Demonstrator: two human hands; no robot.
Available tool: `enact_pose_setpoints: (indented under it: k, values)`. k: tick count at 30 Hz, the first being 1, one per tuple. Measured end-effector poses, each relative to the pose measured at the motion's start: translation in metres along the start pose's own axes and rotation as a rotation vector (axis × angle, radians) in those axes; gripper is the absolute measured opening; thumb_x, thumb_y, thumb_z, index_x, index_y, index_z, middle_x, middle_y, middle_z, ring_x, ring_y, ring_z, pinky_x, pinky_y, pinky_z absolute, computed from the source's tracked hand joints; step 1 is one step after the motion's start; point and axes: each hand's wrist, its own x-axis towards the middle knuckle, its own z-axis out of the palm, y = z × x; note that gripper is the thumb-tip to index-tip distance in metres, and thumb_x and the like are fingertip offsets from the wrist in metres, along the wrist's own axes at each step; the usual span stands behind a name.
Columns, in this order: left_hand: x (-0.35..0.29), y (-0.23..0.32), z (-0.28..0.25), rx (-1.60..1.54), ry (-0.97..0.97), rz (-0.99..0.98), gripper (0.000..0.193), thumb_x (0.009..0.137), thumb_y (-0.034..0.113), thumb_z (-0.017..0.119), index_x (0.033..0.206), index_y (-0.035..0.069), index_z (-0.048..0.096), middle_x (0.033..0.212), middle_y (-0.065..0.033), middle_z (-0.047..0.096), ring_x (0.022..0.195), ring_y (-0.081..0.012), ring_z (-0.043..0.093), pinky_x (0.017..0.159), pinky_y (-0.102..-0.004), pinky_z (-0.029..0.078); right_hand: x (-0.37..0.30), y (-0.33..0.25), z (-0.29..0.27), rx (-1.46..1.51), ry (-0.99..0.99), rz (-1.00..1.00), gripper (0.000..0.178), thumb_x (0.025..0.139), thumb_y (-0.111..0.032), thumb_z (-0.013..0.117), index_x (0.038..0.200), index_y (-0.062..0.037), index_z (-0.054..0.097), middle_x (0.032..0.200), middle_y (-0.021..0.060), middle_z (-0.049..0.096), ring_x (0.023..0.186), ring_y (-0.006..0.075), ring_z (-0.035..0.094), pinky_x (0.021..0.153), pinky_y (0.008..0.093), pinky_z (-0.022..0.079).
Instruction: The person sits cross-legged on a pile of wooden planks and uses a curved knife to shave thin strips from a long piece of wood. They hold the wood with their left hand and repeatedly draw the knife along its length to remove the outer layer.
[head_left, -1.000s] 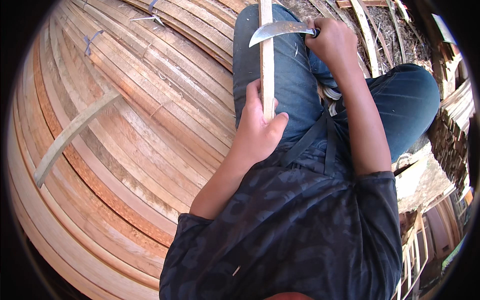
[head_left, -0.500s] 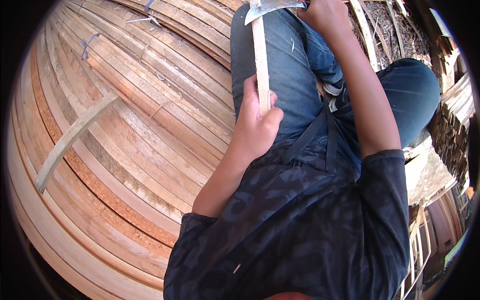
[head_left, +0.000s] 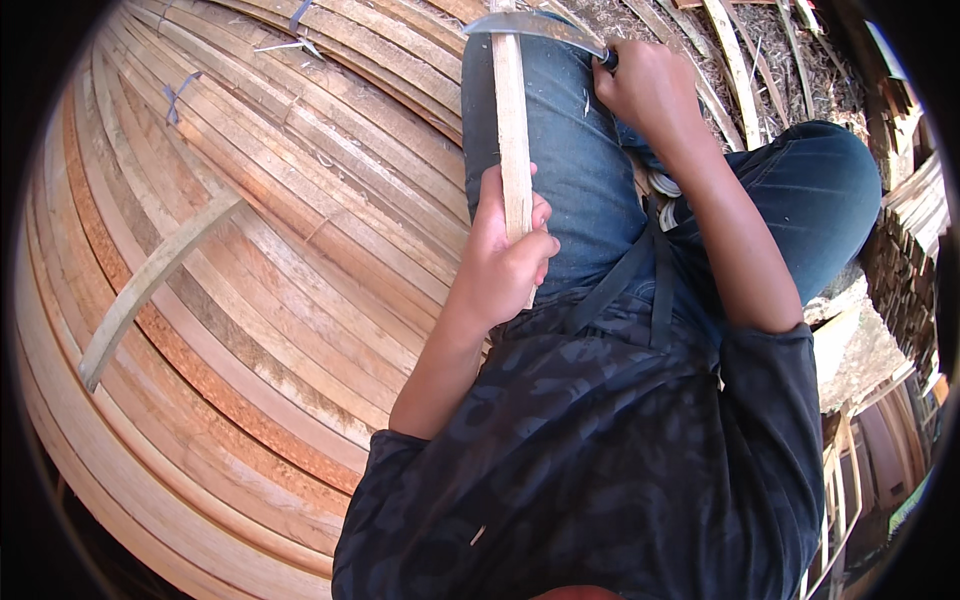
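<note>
My left hand [head_left: 508, 258] is closed around the lower part of a narrow pale wooden strip [head_left: 511, 125], whose near end sticks out below the fist. The strip runs away from me over my left thigh, and its far end leaves the top of the picture. In my right hand [head_left: 648, 95] is the dark handle of a curved knife [head_left: 545, 28]. Its broad metal blade lies crosswise over the far part of the strip, with the tip pointing left. The fingers of the right hand are wrapped round the handle, mostly hidden.
Many long wooden slats [head_left: 270, 270] lie side by side at my left, some tied with a grey strip [head_left: 174, 98]. A short curved wooden piece [head_left: 160, 275] lies across them. Loose sticks and shavings [head_left: 770, 60] cover the ground at far right. Split wood [head_left: 920, 250] is stacked at right.
My right hand and the knife have come nearer to me, and the blade lies flatter across the strip. The strip has slid toward me, its near end now below my left fist.
</note>
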Motion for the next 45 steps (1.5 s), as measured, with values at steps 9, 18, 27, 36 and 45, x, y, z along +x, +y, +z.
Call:
enact_pose_setpoints:
  k: [9,18,27,36,45]
  values:
    - [-0.005,0.008,0.001,-0.006,-0.025,-0.026,0.067,0.072,-0.007,0.041,0.138,0.001,0.030,0.090,-0.0060,0.044,0.065,-0.0092,0.043,0.047,-0.0237,0.041,0.073,0.011,0.005,0.037,-0.083,0.033,0.018,0.070,-0.020,0.064,0.077,-0.0055,0.073,0.077,0.0242,0.068,0.076,0.0385,0.069,0.072,0.0472,0.056]
    - [-0.021,-0.028,-0.007,0.034,-0.128,-0.077,0.071,0.067,-0.011,0.044,0.135,0.003,0.032,0.089,-0.0049,0.041,0.060,-0.0085,0.042,0.046,-0.0221,0.039,0.043,0.130,0.043,0.004,-0.086,0.447,0.043,0.086,-0.040,0.059,0.082,0.0023,0.069,0.079,0.0253,0.067,0.077,0.0415,0.066,0.072,0.0483,0.052]
    - [-0.006,-0.030,-0.001,-0.207,-0.221,-0.163,0.081,0.062,-0.008,0.043,0.141,0.002,0.030,0.090,-0.0063,0.041,0.063,-0.0104,0.042,0.044,-0.0240,0.038,-0.010,0.012,-0.013,0.202,-0.075,0.138,0.024,0.079,-0.028,0.067,0.079,-0.0047,0.073,0.067,0.0205,0.065,0.067,0.0384,0.066,0.063,0.0448,0.054]
    - [-0.006,-0.027,-0.005,-0.232,-0.233,-0.173,0.078,0.064,-0.009,0.041,0.141,0.002,0.031,0.091,-0.0065,0.040,0.064,-0.0112,0.042,0.047,-0.0245,0.040,0.013,0.041,0.020,0.022,-0.133,0.142,0.021,0.074,-0.026,0.070,0.083,-0.0073,0.074,0.074,0.0178,0.069,0.072,0.0360,0.069,0.066,0.0458,0.056]
    - [-0.043,-0.036,-0.024,0.142,-0.196,-0.107,0.075,0.062,-0.007,0.046,0.136,0.004,0.033,0.090,-0.0038,0.041,0.064,-0.0076,0.041,0.054,-0.0203,0.038,0.055,0.201,0.026,-0.138,-0.241,0.694,0.044,0.080,-0.030,0.054,0.103,0.0051,0.068,0.111,0.0315,0.063,0.108,0.0420,0.062,0.094,0.0461,0.048]
